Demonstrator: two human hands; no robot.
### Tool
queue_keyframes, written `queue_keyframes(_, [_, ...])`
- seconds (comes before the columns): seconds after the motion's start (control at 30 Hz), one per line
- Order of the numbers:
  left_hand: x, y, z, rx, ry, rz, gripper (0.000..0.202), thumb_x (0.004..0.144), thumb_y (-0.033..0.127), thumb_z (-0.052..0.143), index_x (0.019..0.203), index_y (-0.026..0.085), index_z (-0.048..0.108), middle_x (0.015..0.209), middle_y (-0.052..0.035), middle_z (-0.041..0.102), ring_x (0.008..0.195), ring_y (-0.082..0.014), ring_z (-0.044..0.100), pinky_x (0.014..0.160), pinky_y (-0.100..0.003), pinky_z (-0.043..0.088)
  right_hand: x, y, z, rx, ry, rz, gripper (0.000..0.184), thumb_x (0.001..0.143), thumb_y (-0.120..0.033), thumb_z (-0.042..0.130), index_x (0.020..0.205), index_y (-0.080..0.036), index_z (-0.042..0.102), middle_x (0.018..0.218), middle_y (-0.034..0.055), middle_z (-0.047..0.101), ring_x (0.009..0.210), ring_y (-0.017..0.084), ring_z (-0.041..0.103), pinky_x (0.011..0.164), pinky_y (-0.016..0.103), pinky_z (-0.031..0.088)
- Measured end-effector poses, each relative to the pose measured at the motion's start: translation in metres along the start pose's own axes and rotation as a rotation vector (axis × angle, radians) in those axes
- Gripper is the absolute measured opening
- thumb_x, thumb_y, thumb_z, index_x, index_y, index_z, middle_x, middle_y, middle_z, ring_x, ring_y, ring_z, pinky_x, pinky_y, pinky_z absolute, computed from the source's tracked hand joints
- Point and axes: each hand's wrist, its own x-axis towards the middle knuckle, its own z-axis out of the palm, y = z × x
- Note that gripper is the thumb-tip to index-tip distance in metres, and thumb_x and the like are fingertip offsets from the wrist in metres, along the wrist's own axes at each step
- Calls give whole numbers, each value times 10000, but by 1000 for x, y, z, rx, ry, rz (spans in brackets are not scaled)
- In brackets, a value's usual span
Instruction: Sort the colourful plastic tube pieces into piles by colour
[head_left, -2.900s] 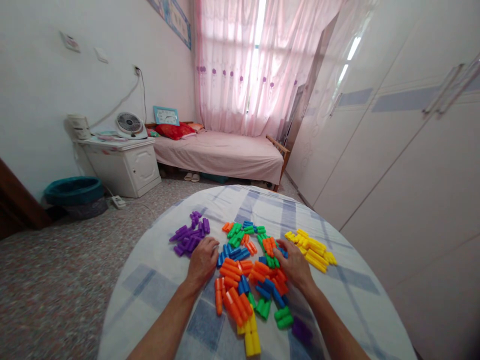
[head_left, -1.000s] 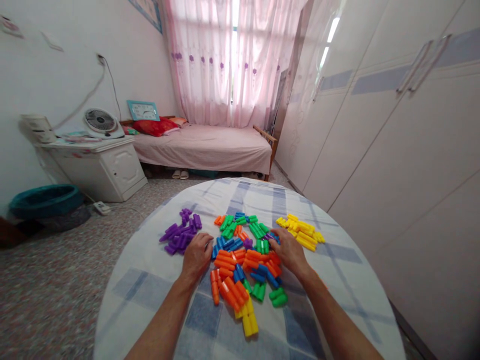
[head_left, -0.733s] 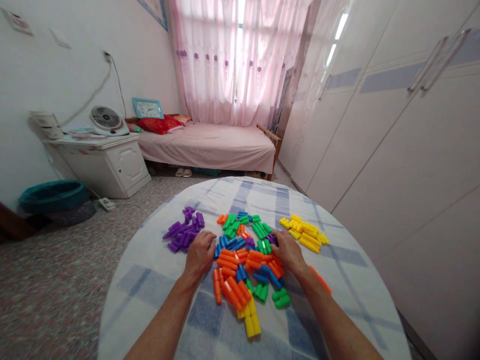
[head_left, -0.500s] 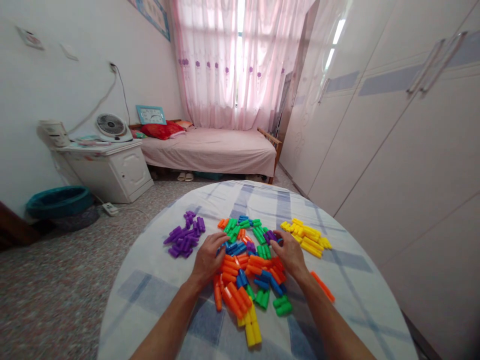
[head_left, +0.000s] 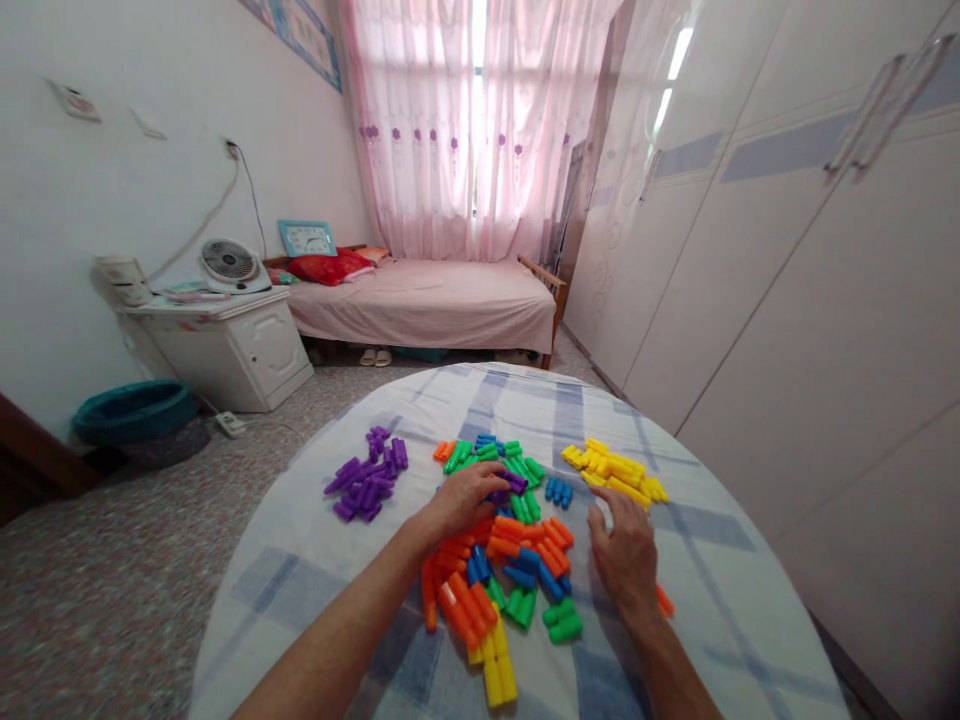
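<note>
In the middle of the table is a mixed pile of plastic tube-shaped building blocks. My left hand reaches over it, fingers closed at a purple block; its palm hides part of the pile. Green blocks lie just beside the fingertips. My right hand is to the right of the pile, thumb and forefinger apart, with nothing visible between them. It is just in front of the yellow blocks. A blue block lies between the two hands. Orange blocks are nearest to me, joined to yellow ones.
A heap of purple blocks lies on the left of the round table with its checked cloth. A green block sits apart at the front. An orange block shows beside my right wrist. Beyond stand a bed and wardrobes.
My left hand has moved right, over the pile to the purple block. My right hand has left the purple block and moved right and nearer. The blue block now shows beside the pile.
</note>
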Motion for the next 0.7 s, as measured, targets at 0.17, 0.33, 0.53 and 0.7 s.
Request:
queue_keyframes(0.17, [6,1,8,-18,-9,-89,212,696,56,565,833,193,652,1262,-91,529,1092,-221,558,904,-333,461,8,33,-20,-41,108,185,412,819,-354,354,1026,-135,635,1039,136,641,950,271,561,848,404,421])
queue_keyframes(0.33, [15,0,12,-54,-32,-133,213,670,46,553,815,188,618,1108,-57,570,959,-179,578,830,-285,462,10,66,-28,154,140,517,422,734,-395,420,988,-166,667,1015,108,671,780,222,603,762,349,444])
queue_keyframes(0.53, [25,1,14,-155,3,-255,411,651,97,599,1043,218,596,1024,-28,534,870,-157,553,783,-265,450,6,82,-19,173,157,628,420,706,-380,400,928,-167,685,945,107,697,835,249,612,760,349,433])
queue_keyframes(0.7, [29,3,17,-258,105,-322,279,623,22,543,829,189,627,908,-11,535,811,-142,533,767,-261,430,9,81,-17,177,135,623,399,698,-373,408,914,-183,685,951,90,696,858,239,610,764,324,426])
